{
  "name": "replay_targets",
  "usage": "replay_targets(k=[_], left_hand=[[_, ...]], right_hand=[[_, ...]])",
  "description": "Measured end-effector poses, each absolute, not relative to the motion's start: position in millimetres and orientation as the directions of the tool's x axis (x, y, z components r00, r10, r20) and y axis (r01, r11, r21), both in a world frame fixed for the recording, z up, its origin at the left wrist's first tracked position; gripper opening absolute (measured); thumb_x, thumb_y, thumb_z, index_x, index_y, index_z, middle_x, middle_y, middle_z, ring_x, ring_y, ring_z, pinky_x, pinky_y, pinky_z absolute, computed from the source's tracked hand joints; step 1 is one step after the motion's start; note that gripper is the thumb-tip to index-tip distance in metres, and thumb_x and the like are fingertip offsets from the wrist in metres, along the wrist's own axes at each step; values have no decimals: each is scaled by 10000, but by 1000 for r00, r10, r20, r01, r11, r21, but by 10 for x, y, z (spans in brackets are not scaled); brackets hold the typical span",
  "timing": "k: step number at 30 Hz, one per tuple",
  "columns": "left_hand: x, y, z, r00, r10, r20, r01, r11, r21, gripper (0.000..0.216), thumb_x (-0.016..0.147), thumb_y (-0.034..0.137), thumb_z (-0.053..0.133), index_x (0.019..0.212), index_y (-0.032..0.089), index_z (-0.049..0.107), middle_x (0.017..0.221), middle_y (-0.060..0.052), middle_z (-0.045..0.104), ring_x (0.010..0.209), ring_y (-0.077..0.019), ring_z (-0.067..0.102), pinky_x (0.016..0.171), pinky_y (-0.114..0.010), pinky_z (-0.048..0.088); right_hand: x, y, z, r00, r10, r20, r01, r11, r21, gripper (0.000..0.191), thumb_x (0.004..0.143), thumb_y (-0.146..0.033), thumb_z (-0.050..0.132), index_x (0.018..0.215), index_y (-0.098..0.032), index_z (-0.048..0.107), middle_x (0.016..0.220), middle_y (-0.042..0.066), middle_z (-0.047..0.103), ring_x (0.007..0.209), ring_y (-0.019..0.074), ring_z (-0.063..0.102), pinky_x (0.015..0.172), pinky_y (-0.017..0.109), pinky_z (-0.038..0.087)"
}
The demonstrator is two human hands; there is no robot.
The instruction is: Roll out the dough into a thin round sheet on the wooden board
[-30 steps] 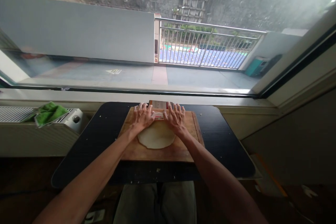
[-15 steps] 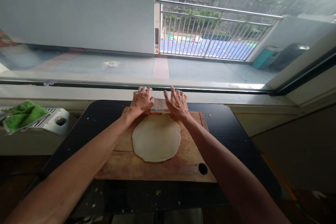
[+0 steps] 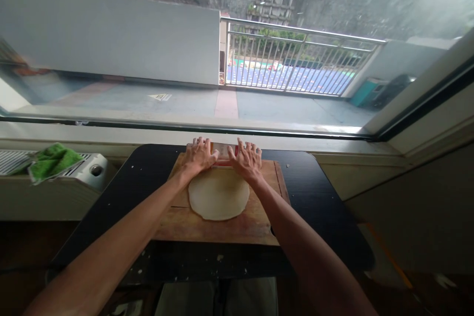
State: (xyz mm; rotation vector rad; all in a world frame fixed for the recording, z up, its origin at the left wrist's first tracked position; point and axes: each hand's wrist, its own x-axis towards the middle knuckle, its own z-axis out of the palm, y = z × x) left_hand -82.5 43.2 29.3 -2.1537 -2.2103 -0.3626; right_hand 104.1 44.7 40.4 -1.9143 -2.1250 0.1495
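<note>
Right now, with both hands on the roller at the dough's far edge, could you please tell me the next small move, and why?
Probably draw the roller toward you across the dough: the left hand and right hand lie flat on its ends at the dough's far edge, so the whole thin round sheet on the board lies on the near side.

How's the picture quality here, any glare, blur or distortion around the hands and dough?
In the head view, soft daylight lights the left hand, right hand and dough without hard shadows; reflected streaks mark the window glass up top; the head view's left edge is smeared, and its wide lens bows the sill and stretches the forearms.
</note>
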Motion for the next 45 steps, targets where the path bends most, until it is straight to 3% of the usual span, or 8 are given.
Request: replay_targets(k=[9,15,20,25,32,41,45], left_hand=[[-738,-91,103,-63,958,281,978,3,208,544,1052,440,496,1439,151,745,1532,-252,707,1492,-441,604,1282,-612,443],[-766,-13,5,-93,943,320,962,3,271,633,1029,447,492,1560,165,690,1621,-232,667,1594,-459,518,1321,-676,383],[-799,249,109,-92,947,307,972,18,236,641,1036,457,487,1574,162,673,1631,-223,656,1573,-439,534,1312,-632,403],[-863,549,294,-50,960,276,979,-9,206,591,1055,446,464,1495,125,694,1544,-236,697,1462,-412,606,1228,-571,487],[-874,827,364,-57,958,280,979,-2,205,508,1060,416,475,1385,135,744,1464,-219,735,1418,-400,614,1169,-539,523],[-821,618,381,-53,971,234,978,2,210,503,1057,428,479,1369,144,751,1493,-236,723,1432,-402,628,1217,-566,501],[-736,354,267,-125,973,192,973,83,215,557,1037,444,516,1465,162,736,1646,-243,641,1602,-456,514,1324,-679,387]], right_hand=[[1092,23,226,-106,949,298,964,171,-202,647,1142,-558,532,1682,-211,606,1606,190,693,1465,378,595,1292,562,375],[1070,111,265,-118,957,265,969,170,-182,623,1143,-547,517,1659,-216,626,1576,183,707,1440,364,607,1278,538,379],[1028,370,379,-94,975,200,958,143,-248,652,1148,-579,485,1682,-223,598,1591,194,687,1431,381,618,1228,534,415],[1000,682,460,-84,989,122,944,119,-309,742,1163,-667,366,1714,-200,535,1635,217,629,1505,411,555,1236,577,403],[978,903,534,-85,994,62,923,102,-371,746,1165,-669,337,1685,-168,526,1603,244,613,1484,412,550,1218,583,419],[975,740,507,-101,991,92,946,124,-299,700,1163,-610,389,1673,-164,567,1575,233,661,1468,396,578,1217,559,426],[1003,459,415,-122,983,134,956,153,-251,679,1141,-535,477,1720,-187,542,1584,199,691,1453,372,603,1233,529,423]])
